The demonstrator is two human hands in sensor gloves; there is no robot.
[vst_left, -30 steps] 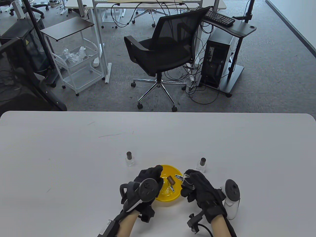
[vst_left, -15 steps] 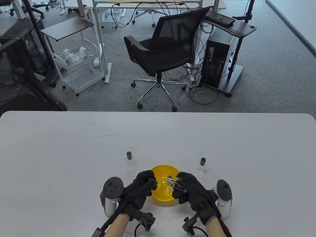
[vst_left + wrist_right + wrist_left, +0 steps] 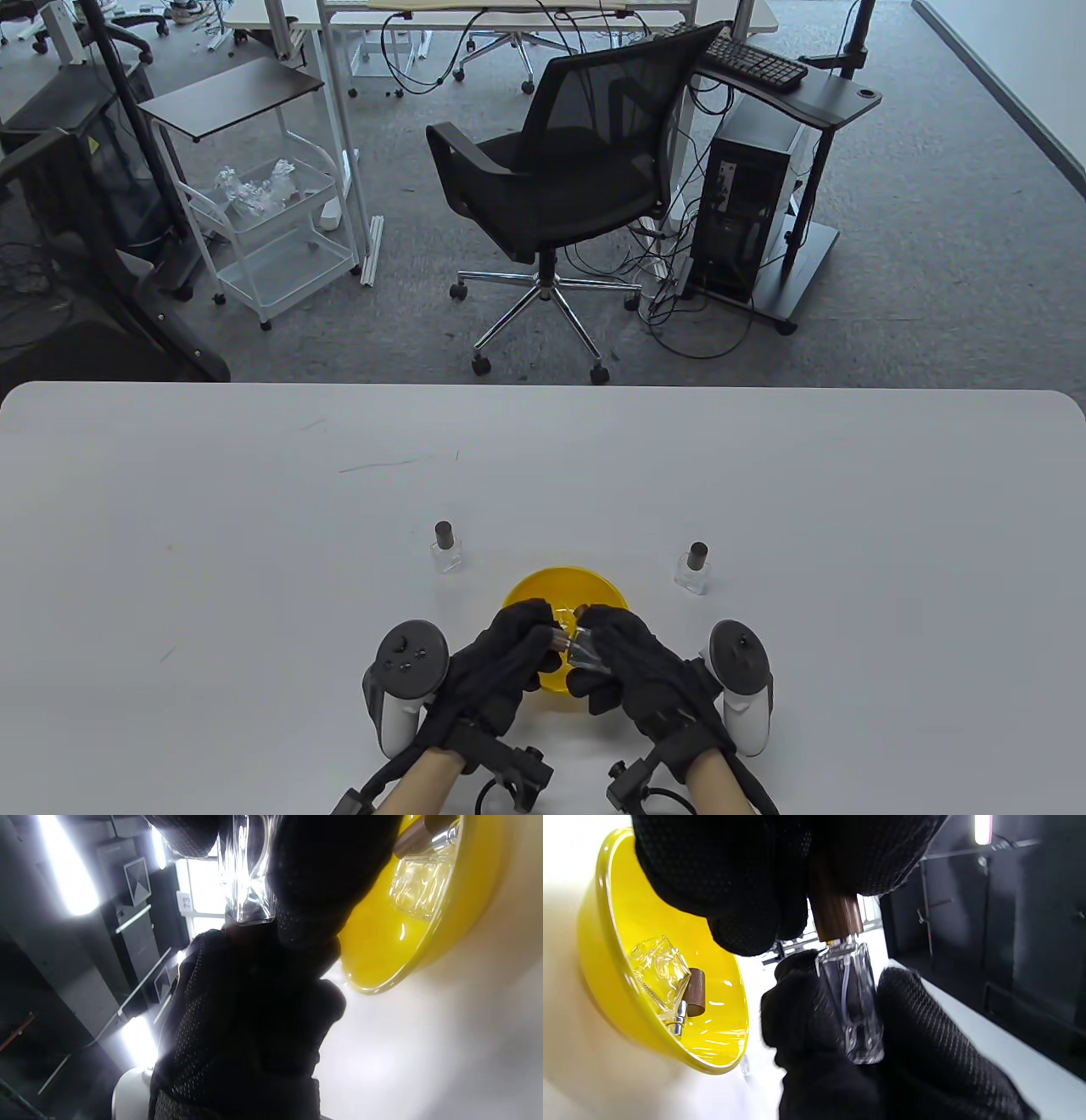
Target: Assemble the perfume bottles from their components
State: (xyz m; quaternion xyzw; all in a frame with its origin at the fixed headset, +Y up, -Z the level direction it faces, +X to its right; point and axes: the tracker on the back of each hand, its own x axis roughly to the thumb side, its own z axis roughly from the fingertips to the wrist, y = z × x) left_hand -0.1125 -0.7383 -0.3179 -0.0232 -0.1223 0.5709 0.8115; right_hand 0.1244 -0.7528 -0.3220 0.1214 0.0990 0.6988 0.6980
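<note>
Two hands: both meet over the near rim of the yellow bowl (image 3: pixel 594 586), fingertips nearly touching each other.
Left hand (image 3: pixel 501 666): fingers curled and clamped on a brown cap (image 3: pixel 835 914), which sits at the neck of the glass bottle (image 3: pixel 855 1001).
Right hand (image 3: pixel 632 671): fingers and thumb curled round the clear glass bottle, gripping its body from both sides; its base shows between the fingers in the right wrist view (image 3: pixel 248 906).
Bottle in hand: held above the bowl's near edge, off the table (image 3: pixel 254 526), cap end toward the left hand.
Bowl contents: a second clear bottle (image 3: pixel 659 971) with a silver spray neck lies on its side against the bowl wall, a loose brown cap (image 3: pixel 695 993) beside it.
Finished bottles: two small capped ones stand upright on the table beyond the bowl, one to the far left (image 3: pixel 445 548) and one to the far right (image 3: pixel 694 569), each apart from the rim and well apart from each other.
Edges: the bowl sits close to the table's near edge; the hands cover its near half.
Open room: broad bare tabletop lies to the left, to the right and beyond the two standing bottles up to the far edge.
Beyond the table: a black office chair (image 3: pixel 560 170) stands on the carpet.
</note>
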